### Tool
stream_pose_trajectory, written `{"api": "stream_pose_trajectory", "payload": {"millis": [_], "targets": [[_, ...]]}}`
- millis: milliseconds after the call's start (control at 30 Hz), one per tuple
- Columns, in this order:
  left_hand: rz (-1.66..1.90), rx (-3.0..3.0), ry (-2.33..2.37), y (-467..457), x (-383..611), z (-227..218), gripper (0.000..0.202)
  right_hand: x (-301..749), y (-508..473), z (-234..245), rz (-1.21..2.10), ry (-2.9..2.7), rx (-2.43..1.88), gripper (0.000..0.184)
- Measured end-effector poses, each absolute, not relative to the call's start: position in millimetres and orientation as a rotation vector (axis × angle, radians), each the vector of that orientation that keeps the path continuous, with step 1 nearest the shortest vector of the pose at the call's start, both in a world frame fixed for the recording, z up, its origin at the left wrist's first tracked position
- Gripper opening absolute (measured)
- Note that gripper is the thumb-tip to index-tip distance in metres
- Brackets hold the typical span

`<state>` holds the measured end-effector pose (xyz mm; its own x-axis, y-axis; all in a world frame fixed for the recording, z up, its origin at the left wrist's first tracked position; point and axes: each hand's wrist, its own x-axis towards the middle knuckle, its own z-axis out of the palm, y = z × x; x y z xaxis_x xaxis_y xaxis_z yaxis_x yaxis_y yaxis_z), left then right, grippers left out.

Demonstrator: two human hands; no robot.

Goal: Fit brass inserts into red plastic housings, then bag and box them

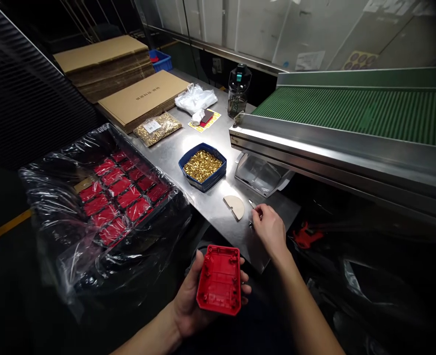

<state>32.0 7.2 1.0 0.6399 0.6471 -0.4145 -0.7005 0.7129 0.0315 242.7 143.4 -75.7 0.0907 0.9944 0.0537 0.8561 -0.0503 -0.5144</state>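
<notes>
My left hand [192,298] is wrapped round a red plastic housing [220,282], tilted so its open inside faces me. Small posts stand along the housing's inner sides. My right hand [269,228] is closed in a pinch low over the table's near right edge. A small pale, metallic tip shows at its fingertips; what it belongs to I cannot make out. Beside that hand lies a pale disc [234,207] with a notch cut in it. Farther back stands a blue bin [203,186] full of small brass-coloured metal parts [202,165].
On the left, a plastic-lined box [171,202] holds rows of red housings [120,185]. A bag of brass parts [158,129], flat cardboard [144,96] and a bottle [239,91] stand farther back. A green conveyor [354,111] overhangs the metal table [212,209] at right, above a clear tray [260,175].
</notes>
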Motion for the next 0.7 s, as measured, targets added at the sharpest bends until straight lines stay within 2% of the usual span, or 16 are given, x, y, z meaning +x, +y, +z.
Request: {"api": "stream_pose_trajectory", "payload": {"millis": [133, 300, 367, 433, 567, 700], "targets": [[0.799, -0.177, 0.459, 7.0, 34.7, 0.5, 0.096, 224.8, 146.2, -77.4, 0.451, -1.907, -1.942, 0.02], [0.841, -0.265, 0.557, 7.4, 34.4, -4.1, 0.087, 193.8, 155.9, -83.8, 0.396, -1.967, -1.94, 0.043], [0.858, -0.303, 0.591, 7.7, 33.0, -4.4, 0.083, 185.2, 159.2, -85.6, 0.393, -1.954, -1.966, 0.045], [0.867, -0.34, 0.639, 8.0, 31.3, -3.6, 0.081, 180.6, 160.6, -86.0, 0.408, -1.93, -1.985, 0.038], [0.882, -0.417, 0.716, 8.3, 28.0, -1.7, 0.079, 183.0, 153.9, -79.4, 0.493, -1.86, -1.981, 0.012], [0.887, -0.474, 0.768, 9.9, 26.2, -0.7, 0.076, 199.0, 132.3, -63.7, 0.534, -1.669, -2.05, 0.021]]}}
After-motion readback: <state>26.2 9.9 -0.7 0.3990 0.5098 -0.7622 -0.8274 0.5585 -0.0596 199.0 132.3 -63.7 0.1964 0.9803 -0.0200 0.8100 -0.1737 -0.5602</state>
